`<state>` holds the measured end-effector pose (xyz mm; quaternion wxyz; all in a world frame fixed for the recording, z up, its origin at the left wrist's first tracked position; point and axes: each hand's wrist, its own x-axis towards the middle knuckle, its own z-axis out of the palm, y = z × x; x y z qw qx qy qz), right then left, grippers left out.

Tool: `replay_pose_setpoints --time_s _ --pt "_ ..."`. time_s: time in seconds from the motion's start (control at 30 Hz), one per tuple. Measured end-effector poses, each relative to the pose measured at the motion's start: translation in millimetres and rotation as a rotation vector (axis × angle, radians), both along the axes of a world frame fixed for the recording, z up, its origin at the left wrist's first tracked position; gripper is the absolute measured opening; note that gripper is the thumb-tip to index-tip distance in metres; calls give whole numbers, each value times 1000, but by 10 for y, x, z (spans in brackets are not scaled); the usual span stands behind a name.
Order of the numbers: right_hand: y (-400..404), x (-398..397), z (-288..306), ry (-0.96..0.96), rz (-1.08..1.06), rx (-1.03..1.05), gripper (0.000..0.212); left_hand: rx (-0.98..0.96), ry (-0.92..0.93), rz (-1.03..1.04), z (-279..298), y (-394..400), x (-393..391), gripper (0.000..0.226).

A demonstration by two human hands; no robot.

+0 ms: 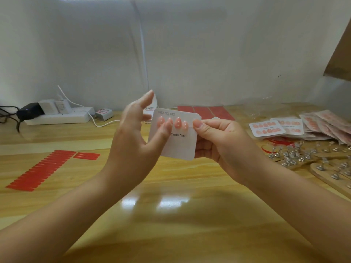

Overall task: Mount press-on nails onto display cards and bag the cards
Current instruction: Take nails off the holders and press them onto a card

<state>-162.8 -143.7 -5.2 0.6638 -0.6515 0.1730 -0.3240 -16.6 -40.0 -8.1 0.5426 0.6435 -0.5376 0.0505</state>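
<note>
A white display card [175, 136] printed with "made Nail" is held up above the wooden bench [171, 215], with pink press-on nails [178, 122] in a row along its top half and its lower half still bare. The right hand [218, 141] pinches the card's right edge between thumb and fingers, while the left hand [135, 133] is spread, one fingertip pressing on the nail row. To seat each nail well, the pressing finger should probably bear down squarely while the other hand braces the card flat; finished cards [266, 128] and bagged sets [326, 126] lie to the right, red adhesive strips [43, 170] to the left.
</note>
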Motion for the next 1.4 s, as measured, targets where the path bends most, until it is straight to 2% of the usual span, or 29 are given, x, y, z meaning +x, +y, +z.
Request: replay_pose_setpoints --time_s 0.07,0.13,0.33,0.47,0.63,0.7,0.8,0.87,0.9,1.07,1.2,1.4 --pt "1 7 -8 -7 15 15 26 43 226 -99 26 -3 2 51" --pt "-5 14 -21 -8 24 32 27 44 303 -134 30 -6 -2 38" --pt "-25 -9 -39 -27 84 -8 18 16 329 -183 13 10 -44 37" --pt "-25 0 -66 -56 2 -64 25 -14 314 -170 -21 15 -63 27" --pt "-1 9 -107 -97 -69 -94 17 -34 296 -146 -63 -5 -91 28" --pt "12 21 -117 -84 -91 -122 18 -10 163 -61 -74 -14 -61 31" --pt "47 33 -112 -52 -104 -147 21 -48 -324 176 -66 -11 -19 37" --pt "77 40 -118 -25 -112 -165 26 -119 -591 241 -59 -1 -40 28" --pt "90 44 -122 -15 -113 -172 29 -150 -653 240 -64 1 -58 23" --pt "139 48 -104 6 16 -91 36 -121 -704 195 -52 22 -60 22" --pt "154 49 -91 9 44 -52 31 -66 -623 219 -12 23 -10 34" --pt "188 43 -83 40 -27 -133 29 -90 -623 201 -39 16 5 15"
